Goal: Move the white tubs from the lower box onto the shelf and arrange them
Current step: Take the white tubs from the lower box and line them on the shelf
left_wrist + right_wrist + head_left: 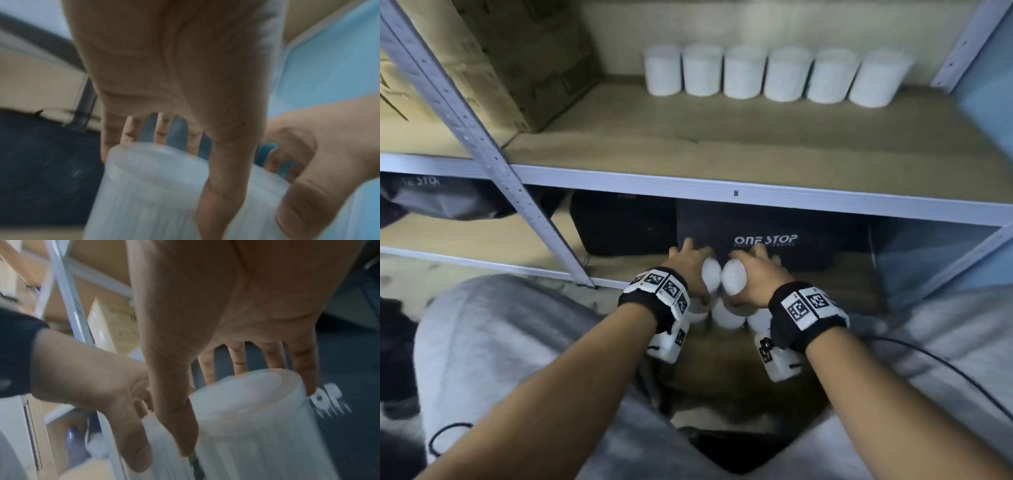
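Two white tubs are lifted side by side just above the lower cardboard box (726, 387), in front of the bottom shelf level. My left hand (695, 270) grips the left tub (710, 274) from above, thumb on the near side and fingers behind it (174, 159). The left tub (148, 186) looks blurred up close. My right hand (751, 274) grips the right tub (734, 279) the same way (236, 410). Several more tubs (726, 317) stand in the box under my hands. A row of several tubs (774, 75) stands at the back of the shelf board (722, 137).
Brown cartons (517, 68) fill the left of the shelf. A slanted metal upright (482, 144) stands to the left of my hands. A black "ONE STOP" box (763, 240) sits just behind them under the shelf rail (756, 195). My grey-trousered knees (500, 342) flank the box.
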`<move>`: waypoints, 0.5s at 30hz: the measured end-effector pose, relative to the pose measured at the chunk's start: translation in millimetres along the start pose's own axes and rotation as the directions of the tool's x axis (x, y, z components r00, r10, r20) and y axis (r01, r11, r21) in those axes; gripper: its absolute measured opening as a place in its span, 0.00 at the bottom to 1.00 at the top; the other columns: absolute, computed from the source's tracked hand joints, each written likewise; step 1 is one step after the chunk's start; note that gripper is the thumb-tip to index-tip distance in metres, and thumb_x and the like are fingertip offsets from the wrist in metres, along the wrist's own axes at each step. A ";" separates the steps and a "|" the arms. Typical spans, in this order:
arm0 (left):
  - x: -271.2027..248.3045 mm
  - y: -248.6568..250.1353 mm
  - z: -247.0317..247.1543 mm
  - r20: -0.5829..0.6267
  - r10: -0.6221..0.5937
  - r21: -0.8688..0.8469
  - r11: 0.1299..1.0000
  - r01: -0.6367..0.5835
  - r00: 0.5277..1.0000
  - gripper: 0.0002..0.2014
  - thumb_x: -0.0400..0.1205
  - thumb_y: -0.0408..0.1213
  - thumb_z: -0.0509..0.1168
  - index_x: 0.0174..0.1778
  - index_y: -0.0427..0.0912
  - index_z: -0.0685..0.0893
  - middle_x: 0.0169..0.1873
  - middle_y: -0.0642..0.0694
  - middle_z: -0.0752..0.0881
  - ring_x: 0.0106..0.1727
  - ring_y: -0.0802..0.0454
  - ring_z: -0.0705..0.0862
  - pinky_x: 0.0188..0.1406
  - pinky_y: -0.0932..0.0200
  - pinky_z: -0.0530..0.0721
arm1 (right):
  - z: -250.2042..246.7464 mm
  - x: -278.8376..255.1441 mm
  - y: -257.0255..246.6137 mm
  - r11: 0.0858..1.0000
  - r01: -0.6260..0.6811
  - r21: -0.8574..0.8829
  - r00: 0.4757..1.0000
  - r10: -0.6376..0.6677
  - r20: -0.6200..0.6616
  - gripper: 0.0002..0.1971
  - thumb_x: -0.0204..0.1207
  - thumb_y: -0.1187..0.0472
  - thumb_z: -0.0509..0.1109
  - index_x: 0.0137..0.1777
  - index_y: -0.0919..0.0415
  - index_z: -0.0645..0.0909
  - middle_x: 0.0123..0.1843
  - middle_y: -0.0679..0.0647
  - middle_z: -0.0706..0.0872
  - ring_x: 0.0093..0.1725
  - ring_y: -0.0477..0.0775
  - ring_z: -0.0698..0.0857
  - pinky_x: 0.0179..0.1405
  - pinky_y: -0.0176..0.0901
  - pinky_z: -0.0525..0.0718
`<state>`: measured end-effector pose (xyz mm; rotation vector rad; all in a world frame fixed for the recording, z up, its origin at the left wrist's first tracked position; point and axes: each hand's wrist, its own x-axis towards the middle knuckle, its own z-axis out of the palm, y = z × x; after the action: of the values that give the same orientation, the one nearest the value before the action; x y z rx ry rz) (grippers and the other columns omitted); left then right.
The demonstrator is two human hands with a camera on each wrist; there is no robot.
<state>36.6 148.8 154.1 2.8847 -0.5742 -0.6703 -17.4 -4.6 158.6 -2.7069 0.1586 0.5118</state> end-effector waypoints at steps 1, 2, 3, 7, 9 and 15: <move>-6.8 3.3 -13.2 -0.006 -0.001 -0.010 1.000 0.001 1.000 0.45 0.60 0.49 0.80 0.72 0.57 0.66 0.67 0.43 0.66 0.68 0.32 0.68 0.62 0.38 0.79 | -12.5 -6.9 -2.4 1.000 0.017 0.003 1.000 -0.017 -0.024 0.41 0.60 0.48 0.79 0.73 0.39 0.64 0.70 0.52 0.61 0.68 0.69 0.69 0.67 0.62 0.75; -11.8 5.8 -25.5 -0.023 0.006 -0.013 1.000 -0.006 1.000 0.44 0.61 0.48 0.80 0.72 0.57 0.66 0.67 0.43 0.65 0.68 0.32 0.68 0.62 0.38 0.80 | -25.5 -14.4 -5.0 1.000 0.029 0.007 0.998 -0.029 -0.052 0.42 0.60 0.48 0.79 0.74 0.40 0.64 0.70 0.52 0.62 0.68 0.68 0.69 0.68 0.60 0.75; -17.0 8.7 -37.6 -0.052 0.016 -0.024 1.000 -0.018 0.999 0.44 0.60 0.48 0.80 0.72 0.57 0.67 0.66 0.43 0.66 0.68 0.33 0.69 0.62 0.38 0.80 | -38.1 -21.8 -6.8 0.999 0.041 0.011 0.996 -0.040 -0.081 0.42 0.60 0.49 0.79 0.74 0.40 0.64 0.69 0.51 0.63 0.68 0.67 0.69 0.67 0.58 0.75; -36.1 19.9 -81.7 -0.185 0.089 -0.072 0.992 -0.104 0.979 0.45 0.57 0.50 0.81 0.71 0.58 0.70 0.65 0.42 0.70 0.68 0.36 0.72 0.65 0.42 0.79 | -85.3 -46.4 -10.3 0.996 0.080 0.035 0.977 -0.072 -0.202 0.39 0.60 0.50 0.79 0.72 0.40 0.68 0.70 0.50 0.67 0.68 0.64 0.70 0.67 0.58 0.75; -42.8 26.5 -102.1 -0.251 0.113 -0.099 0.985 -0.142 0.961 0.44 0.57 0.49 0.81 0.70 0.58 0.71 0.62 0.42 0.73 0.66 0.39 0.74 0.63 0.47 0.80 | -107.4 -53.5 -11.3 0.992 0.109 0.060 0.965 -0.091 -0.245 0.38 0.58 0.49 0.79 0.70 0.41 0.71 0.70 0.49 0.69 0.70 0.63 0.71 0.69 0.56 0.75; -48.0 42.6 -154.5 -0.438 0.164 -0.154 0.955 -0.253 0.884 0.36 0.58 0.50 0.79 0.64 0.57 0.78 0.62 0.48 0.79 0.64 0.46 0.76 0.56 0.57 0.78 | -160.4 -62.2 -9.9 0.983 0.146 0.110 0.911 -0.090 -0.402 0.37 0.58 0.49 0.80 0.70 0.42 0.75 0.72 0.48 0.71 0.73 0.61 0.71 0.70 0.51 0.74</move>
<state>51.6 133.7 320.0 2.5990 -0.6897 -0.0598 -20.5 -55.0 323.4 -2.6287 0.1292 -0.0883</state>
